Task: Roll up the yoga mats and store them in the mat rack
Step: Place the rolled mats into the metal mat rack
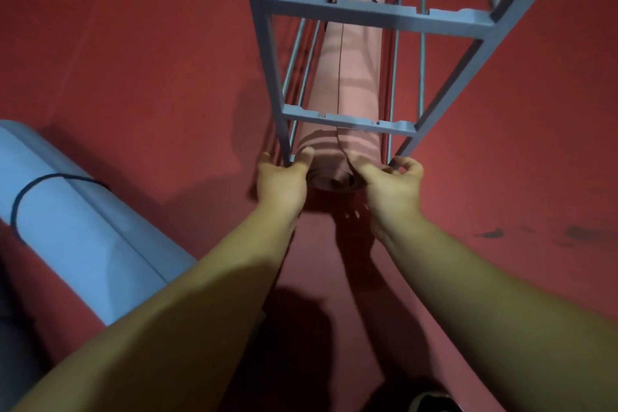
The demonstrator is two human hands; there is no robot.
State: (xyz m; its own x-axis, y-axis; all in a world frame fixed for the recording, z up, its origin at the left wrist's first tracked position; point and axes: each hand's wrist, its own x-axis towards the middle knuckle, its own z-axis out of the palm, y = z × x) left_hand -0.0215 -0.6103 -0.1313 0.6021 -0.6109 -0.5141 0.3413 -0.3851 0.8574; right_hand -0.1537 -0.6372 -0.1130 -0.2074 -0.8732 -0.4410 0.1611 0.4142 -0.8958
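The pink mat (344, 84) is lying rolled inside the grey rack (374, 15), resting low between its rods. Its long axis is running straight away from the person, with the near open end pointing at the hands and the far end reaching the top of view. The left hand (282, 179) is closing its grip on that near end, thumb over the roll. The right hand (389, 182) is gripping it too, thumb on the rim and fingers curling beside the rack's corner post. A blue mat (77, 224), rolled and bound by a black cord (50, 177), is lying on the red floor (150, 60), well to the left.
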